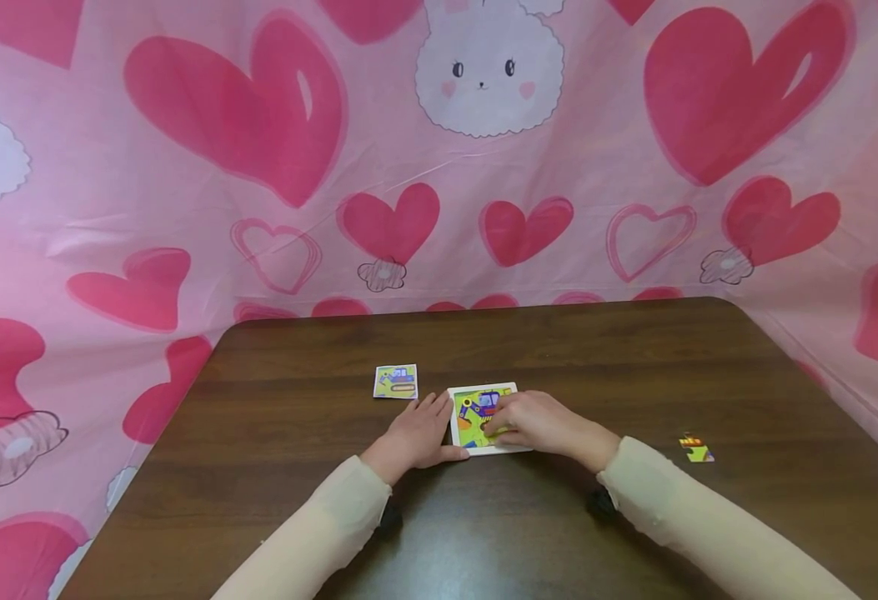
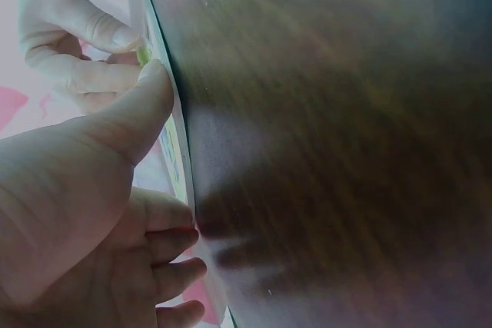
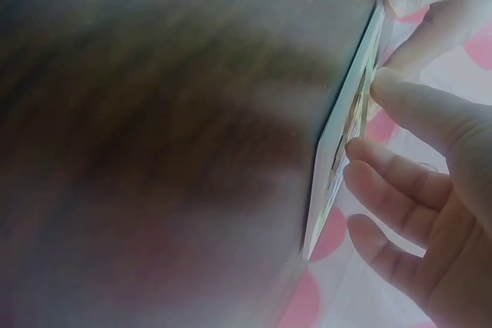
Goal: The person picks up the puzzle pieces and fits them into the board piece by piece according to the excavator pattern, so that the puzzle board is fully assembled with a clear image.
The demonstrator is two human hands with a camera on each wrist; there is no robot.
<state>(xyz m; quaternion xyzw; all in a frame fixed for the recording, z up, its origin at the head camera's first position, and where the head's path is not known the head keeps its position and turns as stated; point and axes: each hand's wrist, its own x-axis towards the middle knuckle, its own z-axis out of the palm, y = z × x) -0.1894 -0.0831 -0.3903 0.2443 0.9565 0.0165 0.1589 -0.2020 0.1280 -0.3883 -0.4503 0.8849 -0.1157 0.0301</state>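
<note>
A white-framed jigsaw puzzle [image 1: 476,398] with a blue digger on yellow-green lies flat on the table. My left hand [image 1: 418,435] steadies its left side, fingers straight along the left edge and thumb at the near corner. My right hand [image 1: 539,421] is over the puzzle's right part. In the left wrist view, a small yellow-green puzzle piece [image 2: 143,54] shows between the right thumb and a finger, mostly hidden. In the right wrist view, the right fingertips [image 3: 355,149] are at the surface of the puzzle, beside its raised rim.
A square picture card [image 1: 396,382] of a digger lies to the puzzle's back left. Some loose puzzle pieces [image 1: 697,448], close together, lie far to the right on the brown wooden table [image 1: 296,358]. A pink heart-patterned cloth [image 1: 454,167] hangs behind the table and at its sides.
</note>
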